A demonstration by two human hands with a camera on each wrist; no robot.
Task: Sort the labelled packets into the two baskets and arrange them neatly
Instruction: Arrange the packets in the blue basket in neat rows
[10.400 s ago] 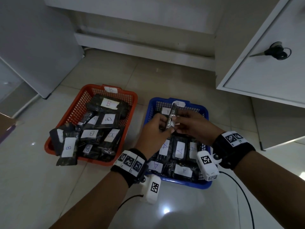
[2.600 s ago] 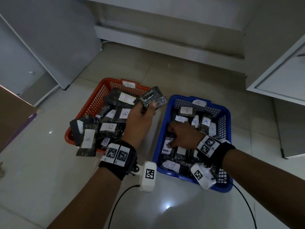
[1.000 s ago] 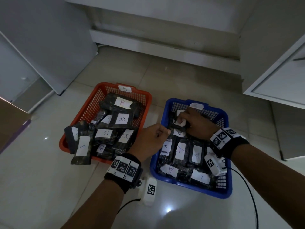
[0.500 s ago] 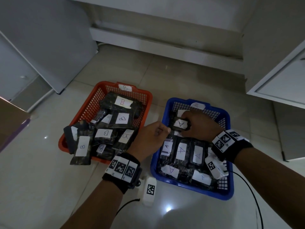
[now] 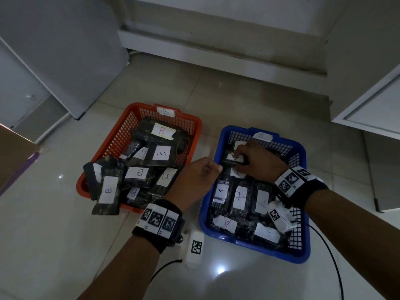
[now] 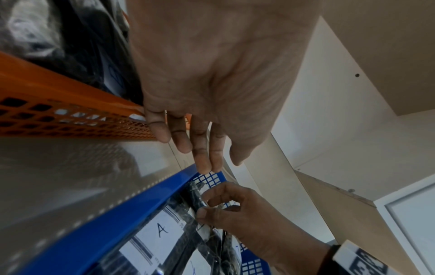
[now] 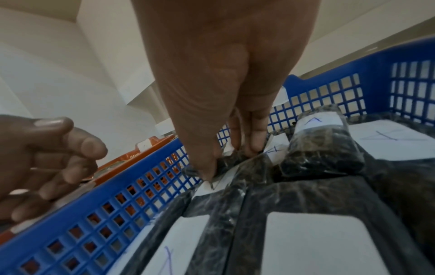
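- Since half a second ago, little has shifted: the right hand (image 5: 257,161) is lower over the far-left corner of the blue basket, and the dark packet it holds looks flatter against the pile.
- Pale tiled floor (image 5: 54,245) carries both baskets side by side, with white cabinets behind and to the right.
- Orange plastic mesh basket (image 5: 138,111), tagged B, holds a loose heap of dark packets with white B labels; one B-labelled packet (image 5: 107,195) hangs over its near-left rim.
- Blue plastic mesh basket (image 5: 255,247), tagged A, holds dark A-labelled packets in flat rows, long axes mostly pointing away from the person.
- Left hand (image 5: 194,180) hovers between the two baskets just outside the blue rim, fingers loosely curled, holding nothing.
- That right hand pinches the end of a small dark plastic-wrapped packet (image 7: 226,163) between thumb and fingertips (image 7: 255,143).
- This packet lies crosswise at the far end of the A rows, its long axis running left to right, directly under the right hand and just inside the left wall.
- By my judgement the right hand is the nearer one to settle it square; the left is just beside, able to steady from across the rim.
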